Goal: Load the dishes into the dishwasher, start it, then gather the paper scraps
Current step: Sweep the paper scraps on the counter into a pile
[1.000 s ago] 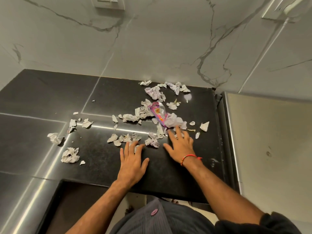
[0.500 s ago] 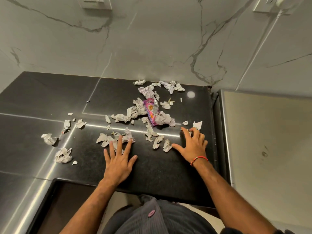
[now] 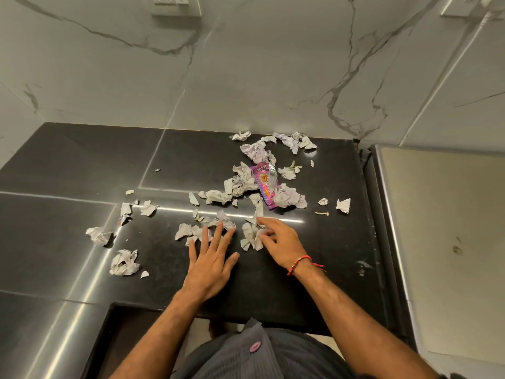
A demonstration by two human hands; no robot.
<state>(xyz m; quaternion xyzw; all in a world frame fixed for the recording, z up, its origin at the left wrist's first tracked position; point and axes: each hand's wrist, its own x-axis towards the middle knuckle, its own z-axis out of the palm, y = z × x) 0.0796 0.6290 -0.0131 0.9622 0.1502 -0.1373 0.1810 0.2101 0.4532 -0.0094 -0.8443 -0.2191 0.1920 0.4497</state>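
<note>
raking paper scraps (image 3: 252,236) with right hand (image 3: 281,243), countertop (image 3: 68,165).

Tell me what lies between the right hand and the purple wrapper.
In the head view, a narrow torn paper strip lies on the black counter between the right hand and the purple wrapper.
</note>
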